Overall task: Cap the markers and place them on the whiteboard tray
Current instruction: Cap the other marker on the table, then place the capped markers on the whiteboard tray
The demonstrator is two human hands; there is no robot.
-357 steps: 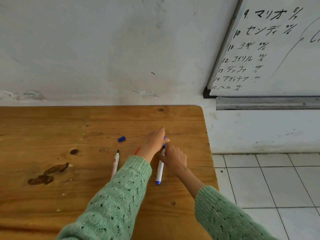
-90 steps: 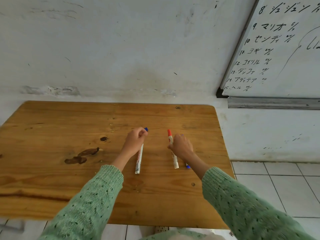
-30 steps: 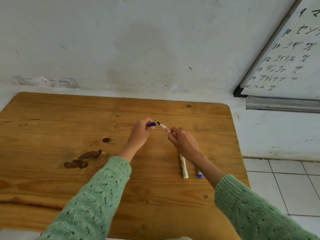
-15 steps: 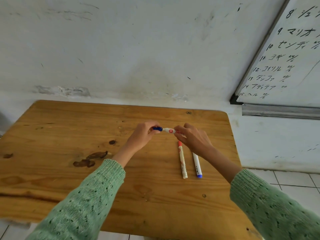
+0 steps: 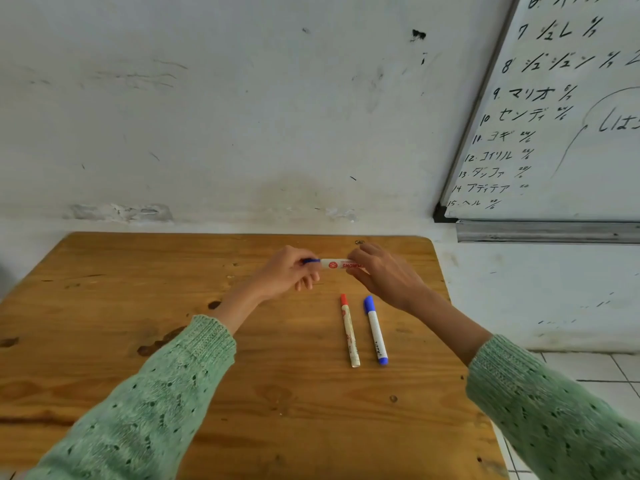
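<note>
— Moved since half a second back: both hands risen toward twelve o'clock, closer to the table's far edge; blue cap end now almost buried in the left fingers.

— Left hand (image 5: 284, 271) doing what?

— Pinched shut on the blue cap (image 5: 310, 260), at the nine o'clock end of the held marker (image 5: 341, 264). Cannot tell whether fully seated on the tip.

— And the right hand (image 5: 384, 277)?

— Closed around the marker's three o'clock end, fingers curled over the white barrel. Held level, above the wooden table (image 5: 104, 306), not touching it. Red logo and red lettering visible on the barrel between the two hands.

— Anything else lying about?

— Two more, flat on the wood at six o'clock from the hands. Red-capped marker (image 5: 349, 330) and blue-capped marker (image 5: 375, 330), side by side, close but apart, caps pointing to twelve o'clock, both capped. Blue one on the three o'clock side of the red.

— Tray?

— Whiteboard tray (image 5: 547, 232) off at two o'clock from the hands, a grey metal ledge under the whiteboard (image 5: 554, 116), well apart from the table. Black handwriting on the board. Green knitted sleeves (image 5: 156, 403) on both arms. White tiled floor (image 5: 588, 368) at four o'clock.
</note>
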